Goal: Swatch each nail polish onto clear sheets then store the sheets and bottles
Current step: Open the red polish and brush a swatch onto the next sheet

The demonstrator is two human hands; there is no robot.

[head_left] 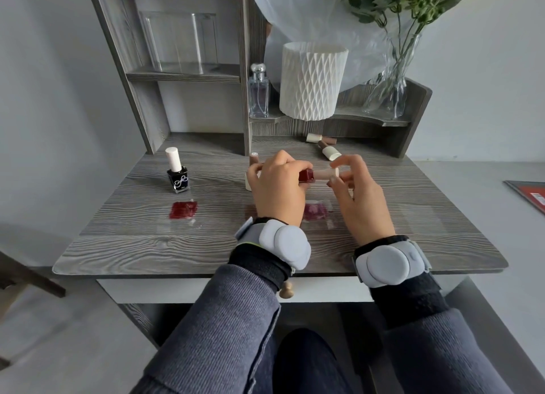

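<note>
Head view: two hands holding one red polish bottle above the desk

The left hand (pixel 277 187) is gripping the glass body of a red nail polish bottle (pixel 306 175), with its fingers curled round it. The right hand (pixel 361 196) is pinching the bottle's cream cap (pixel 326 174) between thumb and fingertips. The bottle is lying sideways in the air, above the middle of the grey wood-grain desk (pixel 118 246).

A dark red swatch (pixel 182 210) is sitting on a faint clear sheet at the near left. A mauve swatch (pixel 317 211) is showing between the wrists. A black polish bottle (pixel 177 174) is standing upright beyond the red swatch. A brown bottle (pixel 254 157) is peeking out just behind the left hand. Two more cream-capped bottles (pixel 324 146) are lying on their sides at the far edge, below the shelf.
</note>
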